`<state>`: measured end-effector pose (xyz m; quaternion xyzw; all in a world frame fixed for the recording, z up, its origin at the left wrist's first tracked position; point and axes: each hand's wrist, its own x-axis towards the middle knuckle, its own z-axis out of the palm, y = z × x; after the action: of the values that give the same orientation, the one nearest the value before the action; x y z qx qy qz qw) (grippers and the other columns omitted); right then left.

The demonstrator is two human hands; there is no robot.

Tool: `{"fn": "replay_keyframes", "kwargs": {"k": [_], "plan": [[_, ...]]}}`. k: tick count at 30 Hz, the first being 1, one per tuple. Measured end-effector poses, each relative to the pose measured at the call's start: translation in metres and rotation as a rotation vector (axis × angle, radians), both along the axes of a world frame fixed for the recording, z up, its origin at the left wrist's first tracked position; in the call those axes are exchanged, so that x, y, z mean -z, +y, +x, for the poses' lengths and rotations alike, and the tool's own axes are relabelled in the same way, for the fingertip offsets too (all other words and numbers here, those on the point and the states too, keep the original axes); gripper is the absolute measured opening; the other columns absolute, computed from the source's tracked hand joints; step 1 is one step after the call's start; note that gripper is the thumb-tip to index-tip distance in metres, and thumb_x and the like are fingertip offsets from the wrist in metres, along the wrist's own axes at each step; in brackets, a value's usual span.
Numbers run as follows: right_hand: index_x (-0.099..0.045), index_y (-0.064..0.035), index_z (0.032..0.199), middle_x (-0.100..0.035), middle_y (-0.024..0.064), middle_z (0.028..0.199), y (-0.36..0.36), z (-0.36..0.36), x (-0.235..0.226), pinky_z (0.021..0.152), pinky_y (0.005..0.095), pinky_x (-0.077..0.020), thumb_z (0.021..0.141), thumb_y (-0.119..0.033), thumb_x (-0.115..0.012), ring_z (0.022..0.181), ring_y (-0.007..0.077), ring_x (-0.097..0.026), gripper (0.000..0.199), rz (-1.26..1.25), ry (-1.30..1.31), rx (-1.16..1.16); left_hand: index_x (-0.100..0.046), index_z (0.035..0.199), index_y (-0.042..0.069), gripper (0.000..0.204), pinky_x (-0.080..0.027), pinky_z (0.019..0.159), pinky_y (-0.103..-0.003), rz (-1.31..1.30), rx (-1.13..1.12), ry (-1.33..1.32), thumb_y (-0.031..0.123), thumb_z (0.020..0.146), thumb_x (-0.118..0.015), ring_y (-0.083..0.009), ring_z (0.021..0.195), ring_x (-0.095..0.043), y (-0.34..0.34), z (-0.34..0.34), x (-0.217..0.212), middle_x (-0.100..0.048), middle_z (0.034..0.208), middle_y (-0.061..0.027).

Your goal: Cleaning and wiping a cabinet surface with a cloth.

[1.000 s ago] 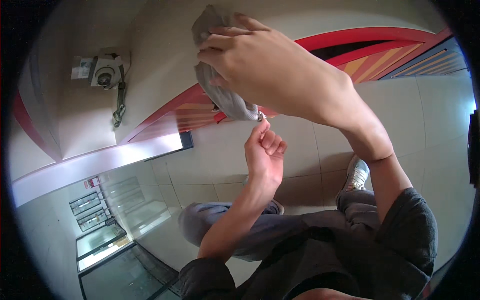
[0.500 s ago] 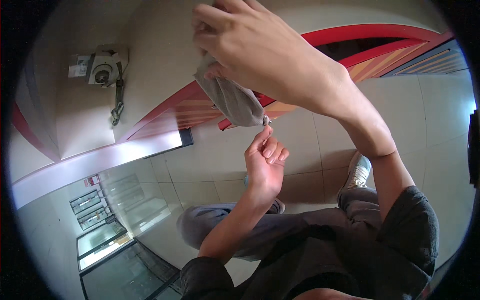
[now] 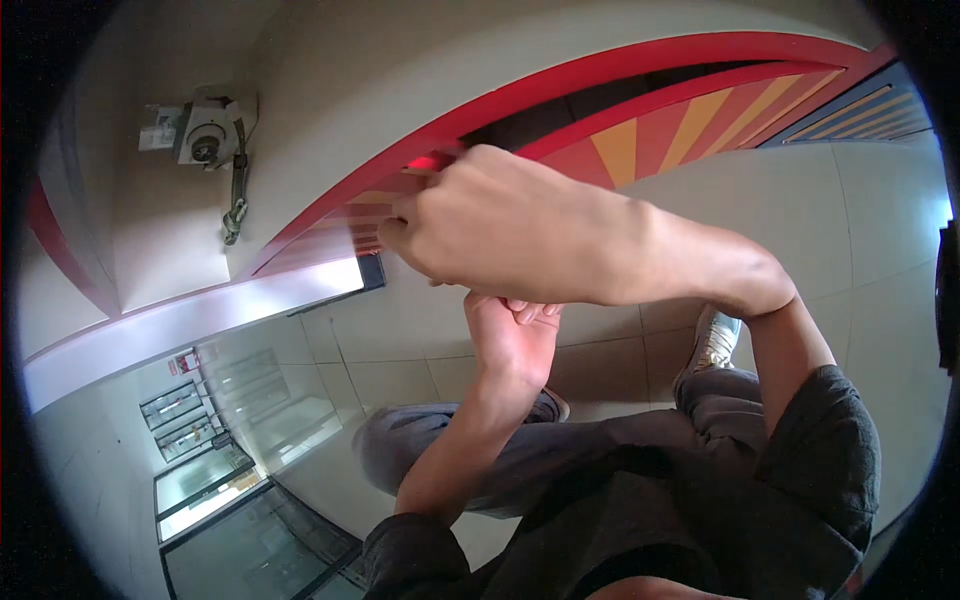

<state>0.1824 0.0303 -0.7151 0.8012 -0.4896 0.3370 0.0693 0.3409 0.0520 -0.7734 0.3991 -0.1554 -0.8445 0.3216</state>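
My right hand (image 3: 500, 225) stretches across to the left, its fingers curled closed and turned away from me, so what is inside them cannot be seen. Just below it, my left hand (image 3: 512, 335) points upward with its fingers bent inward. The fingertips of the left hand are partly hidden by the right hand, and whatever they pinch does not show. Both hands sit close together, overlapping in the view. The grey cloth pouch from before is out of sight behind the right hand. Beyond them runs a red-and-orange striped panel (image 3: 640, 140) under a dark curved opening.
A white wall unit (image 3: 205, 140) with a round dial and a hanging strap is at the upper left. A blue striped panel (image 3: 860, 110) stands at the far right. Pale floor tiles (image 3: 780, 230) lie below, with my shoe (image 3: 712, 340) on them. Windows (image 3: 240, 520) are at the lower left.
My right hand has swung down toward me and now covers the left hand's fingertips. The grey cloth pouch it held has gone from view. My left hand has shifted slightly left and down.
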Motion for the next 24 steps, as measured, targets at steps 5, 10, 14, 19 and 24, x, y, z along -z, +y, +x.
{"fn": "replay_keyframes", "kwargs": {"k": [5, 10, 14, 19, 24], "plan": [[-0.071, -0.0004, 0.091, -0.072, 0.0101, 0.077, 0.003, 0.030, 0.013, 0.057, 0.0337, -0.0549, 0.085, -0.005, -0.068, 0.063, 0.0243, -0.068, 0.008, 0.184, 0.033, -0.010, -0.064, 0.094, 0.013, 0.015, -0.032, 0.056, -0.023, -0.016, -0.076, -0.046, 0.012, 0.102, -0.052, -0.0042, 0.048, -0.035, 0.012, -0.005, -0.017, -0.045, 0.060, 0.0089], [-0.066, 0.0035, 0.101, -0.072, 0.0122, 0.078, -0.001, 0.034, 0.022, 0.058, 0.0345, -0.0572, 0.085, -0.003, -0.068, 0.064, 0.0259, -0.069, 0.017, 0.308, 0.039, -0.087, -0.066, 0.102, 0.009, 0.010, -0.034, 0.058, -0.022, -0.036, -0.072, 0.046, 0.014, 0.101, -0.057, -0.0048, 0.052, -0.041, 0.019, 0.004, -0.011, -0.053, 0.067, 0.0060], [-0.068, 0.0045, 0.103, -0.074, 0.0125, 0.081, -0.008, 0.020, 0.022, 0.058, 0.0356, -0.0582, 0.084, -0.002, -0.069, 0.062, 0.0275, -0.069, 0.020, 0.258, -0.016, -0.129, -0.066, 0.101, 0.011, 0.009, -0.035, 0.062, -0.024, -0.078, -0.020, 0.069, 0.015, 0.100, -0.058, -0.0070, 0.060, -0.046, 0.010, 0.020, -0.006, -0.055, 0.072, 0.0045], [-0.072, 0.0046, 0.102, -0.076, 0.0130, 0.084, -0.008, -0.019, 0.009, 0.060, 0.0364, -0.0601, 0.083, 0.001, -0.071, 0.062, 0.0290, -0.071, 0.019, 0.291, -0.096, -0.117, -0.066, 0.099, 0.014, 0.009, -0.038, 0.073, -0.028, -0.163, -0.095, -0.199, 0.016, 0.100, -0.058, -0.0114, 0.080, -0.053, -0.001, 0.011, -0.011, -0.061, 0.087, 0.0020], [-0.075, 0.0032, 0.099, -0.078, 0.0142, 0.088, -0.010, -0.041, 0.000, 0.061, 0.0363, -0.0613, 0.084, 0.002, -0.072, 0.066, 0.0285, -0.073, 0.015, 0.334, -0.181, -0.063, -0.067, 0.110, 0.011, 0.013, -0.042, 0.086, -0.032, -0.388, -0.200, -0.468, 0.017, 0.101, -0.059, -0.0152, 0.100, -0.056, -0.015, -0.008, -0.018, -0.065, 0.107, -0.0017]]}}
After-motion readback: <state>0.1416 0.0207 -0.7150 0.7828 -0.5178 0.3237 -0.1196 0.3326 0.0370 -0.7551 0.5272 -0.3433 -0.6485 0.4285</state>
